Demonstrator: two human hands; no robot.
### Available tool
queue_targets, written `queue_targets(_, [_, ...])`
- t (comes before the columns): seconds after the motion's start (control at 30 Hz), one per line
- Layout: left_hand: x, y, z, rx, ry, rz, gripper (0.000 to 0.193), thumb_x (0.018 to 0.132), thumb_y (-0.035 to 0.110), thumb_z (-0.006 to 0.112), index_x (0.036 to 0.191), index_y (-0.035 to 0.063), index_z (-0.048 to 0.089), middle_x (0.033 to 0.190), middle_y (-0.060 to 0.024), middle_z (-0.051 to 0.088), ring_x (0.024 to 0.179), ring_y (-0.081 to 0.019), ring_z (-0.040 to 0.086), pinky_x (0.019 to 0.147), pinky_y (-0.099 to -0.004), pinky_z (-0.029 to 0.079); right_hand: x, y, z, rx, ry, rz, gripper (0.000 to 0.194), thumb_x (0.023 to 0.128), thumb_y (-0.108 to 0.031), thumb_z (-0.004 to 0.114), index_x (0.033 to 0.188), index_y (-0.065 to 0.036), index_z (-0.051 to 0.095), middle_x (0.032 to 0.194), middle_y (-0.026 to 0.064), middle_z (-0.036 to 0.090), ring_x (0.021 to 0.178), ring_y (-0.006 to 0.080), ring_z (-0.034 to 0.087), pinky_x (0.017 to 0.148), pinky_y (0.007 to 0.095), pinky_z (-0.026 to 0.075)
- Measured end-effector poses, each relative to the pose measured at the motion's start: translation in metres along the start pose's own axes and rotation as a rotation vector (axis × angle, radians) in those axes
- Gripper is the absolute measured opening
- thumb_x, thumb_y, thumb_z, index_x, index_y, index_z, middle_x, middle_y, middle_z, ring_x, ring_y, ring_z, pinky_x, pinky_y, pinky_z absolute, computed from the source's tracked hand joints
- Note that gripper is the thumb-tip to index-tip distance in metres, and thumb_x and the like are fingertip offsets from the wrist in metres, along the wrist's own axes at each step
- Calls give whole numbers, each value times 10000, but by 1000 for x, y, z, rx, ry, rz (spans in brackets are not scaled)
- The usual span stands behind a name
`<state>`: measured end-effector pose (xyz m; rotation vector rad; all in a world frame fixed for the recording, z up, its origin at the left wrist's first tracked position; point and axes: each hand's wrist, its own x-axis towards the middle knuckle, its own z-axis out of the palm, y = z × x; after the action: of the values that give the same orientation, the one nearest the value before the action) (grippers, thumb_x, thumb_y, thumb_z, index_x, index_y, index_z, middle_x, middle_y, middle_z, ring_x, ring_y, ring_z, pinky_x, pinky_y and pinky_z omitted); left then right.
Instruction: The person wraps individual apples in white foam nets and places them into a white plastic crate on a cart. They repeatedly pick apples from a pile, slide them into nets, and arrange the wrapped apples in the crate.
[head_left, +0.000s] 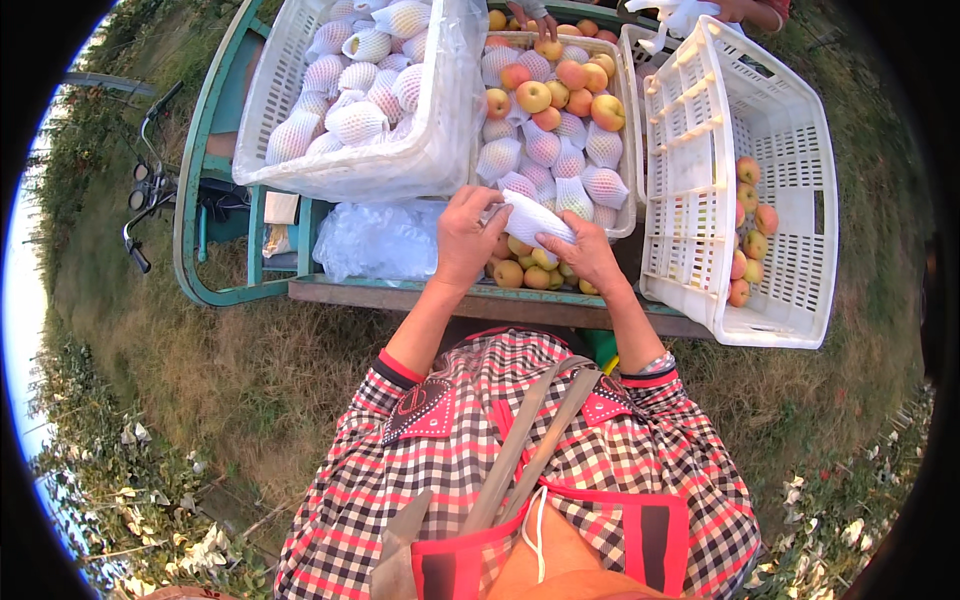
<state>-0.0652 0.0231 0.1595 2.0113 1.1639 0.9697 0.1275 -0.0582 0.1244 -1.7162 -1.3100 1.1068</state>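
Observation:
Between my two hands is a white foam net sleeve (534, 222), held over the loose apples (536, 277) near the cart's front edge. My left hand (471, 229) pinches its left end with thumb and fingers. At the other end, my right hand (585, 247) grips the sleeve between thumb and fingers. Whether an apple is inside cannot be made out. Just beyond my hands, a white plastic crate (628, 161) holds apples in foam nets (541, 146), with several bare apples (533, 97) lying on top.
A lined white crate (360, 176) of netted apples stands at the left, above a clear plastic bag (379, 240). At right, a tilted crate (780, 300) contains several bare apples. A co-worker's hand (544, 22) touches an apple at the far side. The green cart frame (187, 225) borders the left.

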Motion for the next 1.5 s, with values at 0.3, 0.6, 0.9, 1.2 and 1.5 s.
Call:
queue_targets(0.3, [-8,-5,-4,-461,-83,-537,227,866,163,762,997,-7,690,818,-24,703,646,-58,595,502,-229,460,17,0,1,-58,51,-156,334,863,-310,760,905,-2,637,731,164,627,650,237,591,635,365,481])
queue_targets(0.6, [-13,-43,-25,-895,-501,-813,249,890,167,738,1077,14,680,863,-9,675,558,-42,499,447,-203,381,49,6,5,296,-459,-81,329,943,-338,674,1058,-30,650,812,40,609,705,90,538,638,289,467])
queue_targets(0.9, [-68,-52,-48,-1223,-343,-881,231,948,58,626,1175,17,628,1018,-48,686,649,-75,573,448,-221,420,186,98,41,177,109,521,774,866,-632,620,1219,48,509,955,177,673,734,237,692,657,341,560])
queue_targets(1.2, [-85,-52,-56,-1441,-156,-830,358,908,-18,586,1265,6,577,1140,-100,681,932,-176,669,598,-306,574,229,52,74,-324,381,424,847,701,-552,739,1245,40,475,1099,278,673,1049,423,648,891,485,512])
queue_targets(1.5, [-34,-40,-51,-1130,-85,-713,590,833,41,645,1393,21,459,1292,-76,597,1123,-201,612,890,-409,561,121,7,33,-165,424,-376,689,694,-323,819,1280,-72,558,1127,175,651,1020,375,653,892,413,526])
